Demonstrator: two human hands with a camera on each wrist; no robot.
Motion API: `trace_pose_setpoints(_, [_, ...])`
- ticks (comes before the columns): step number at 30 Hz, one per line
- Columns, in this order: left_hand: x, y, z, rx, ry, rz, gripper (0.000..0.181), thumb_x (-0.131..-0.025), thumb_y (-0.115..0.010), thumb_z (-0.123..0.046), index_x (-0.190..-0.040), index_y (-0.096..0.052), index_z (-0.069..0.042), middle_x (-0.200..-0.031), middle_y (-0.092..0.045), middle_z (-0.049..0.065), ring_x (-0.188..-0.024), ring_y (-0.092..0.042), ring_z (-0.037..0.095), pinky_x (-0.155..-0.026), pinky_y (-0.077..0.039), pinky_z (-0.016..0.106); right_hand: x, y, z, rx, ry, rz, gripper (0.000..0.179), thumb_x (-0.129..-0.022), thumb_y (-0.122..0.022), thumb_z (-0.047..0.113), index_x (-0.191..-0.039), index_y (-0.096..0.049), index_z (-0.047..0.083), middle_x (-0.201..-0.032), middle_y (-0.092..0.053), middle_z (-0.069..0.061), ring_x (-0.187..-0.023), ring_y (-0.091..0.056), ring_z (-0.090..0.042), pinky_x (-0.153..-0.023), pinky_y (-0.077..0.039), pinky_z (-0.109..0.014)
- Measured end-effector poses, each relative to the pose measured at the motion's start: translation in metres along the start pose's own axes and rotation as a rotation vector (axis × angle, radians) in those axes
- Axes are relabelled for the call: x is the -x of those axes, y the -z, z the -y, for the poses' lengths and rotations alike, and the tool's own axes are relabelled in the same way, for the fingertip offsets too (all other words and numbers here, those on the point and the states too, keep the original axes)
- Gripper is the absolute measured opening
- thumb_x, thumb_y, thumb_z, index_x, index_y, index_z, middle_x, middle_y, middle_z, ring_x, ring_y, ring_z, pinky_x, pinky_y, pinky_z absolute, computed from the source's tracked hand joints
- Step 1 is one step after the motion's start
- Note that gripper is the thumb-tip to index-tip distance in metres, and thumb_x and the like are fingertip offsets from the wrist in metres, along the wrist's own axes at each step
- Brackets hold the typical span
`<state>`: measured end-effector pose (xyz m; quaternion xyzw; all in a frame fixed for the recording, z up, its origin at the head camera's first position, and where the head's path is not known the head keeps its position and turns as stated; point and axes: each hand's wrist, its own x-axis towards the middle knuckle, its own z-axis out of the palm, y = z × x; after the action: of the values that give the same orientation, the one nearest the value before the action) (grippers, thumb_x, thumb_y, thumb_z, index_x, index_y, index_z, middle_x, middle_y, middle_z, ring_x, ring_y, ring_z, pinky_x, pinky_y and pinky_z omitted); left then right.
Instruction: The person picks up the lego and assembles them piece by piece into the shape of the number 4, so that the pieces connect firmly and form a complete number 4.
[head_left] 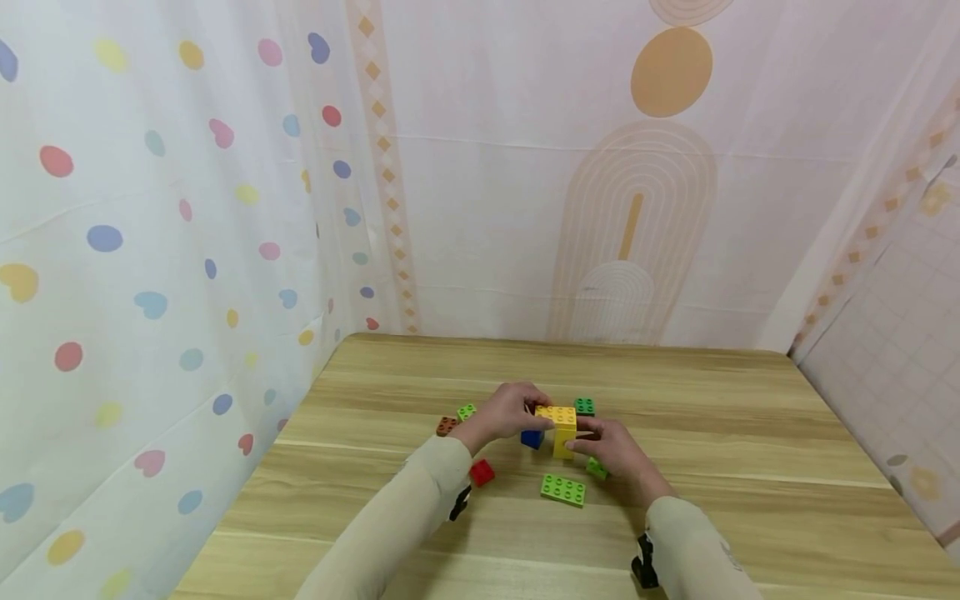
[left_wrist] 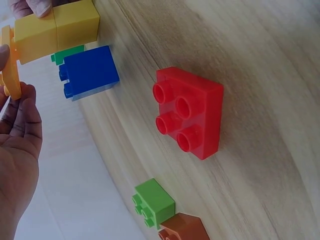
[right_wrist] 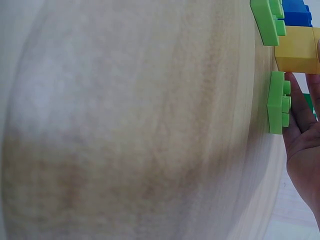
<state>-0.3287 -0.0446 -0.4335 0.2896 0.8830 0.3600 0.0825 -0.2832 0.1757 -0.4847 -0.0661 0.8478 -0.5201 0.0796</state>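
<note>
My left hand (head_left: pixel 513 412) pinches a flat yellow brick (left_wrist: pixel 11 65) between thumb and fingers. That brick lies across the top of a stack of two yellow bricks (left_wrist: pixel 57 31), jutting out to the left, with a bit of stud showing at the joint in the left wrist view. My right hand (head_left: pixel 611 446) grips the stack from the right, thumb on its near side. Just left of the stack stands a blue brick (left_wrist: pixel 92 72), under the overhanging flat brick. A small light green brick (right_wrist: pixel 276 102) lies by my right hand's fingers.
Nearer me are a red brick (head_left: pixel 482 472) and a flat light green brick (head_left: pixel 562 490). A dark green brick (head_left: pixel 585 407) stands behind the stack. Left of my left hand are a brown brick (head_left: pixel 447 426) and another light green brick (head_left: pixel 467 412). Curtains border the wooden table (head_left: pixel 720 400).
</note>
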Motion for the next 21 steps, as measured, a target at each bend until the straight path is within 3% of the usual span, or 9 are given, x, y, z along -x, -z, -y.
trace_pose_setpoints(21, [-0.0021,0.0016,-0.0006,-0.013,-0.012,0.028,0.028,-0.087,-0.079,-0.022,-0.112,-0.074,-0.009,-0.092,-0.062,-0.005,-0.081,-0.054,0.012,-0.07,-0.047,0.025,0.0,-0.0001,0.0001,0.012,0.0,0.007,0.045,-0.093,-0.071,0.021,-0.134,-0.061,0.006,-0.131,-0.062,-0.009,-0.115,-0.06,-0.023,-0.097,-0.048,-0.046])
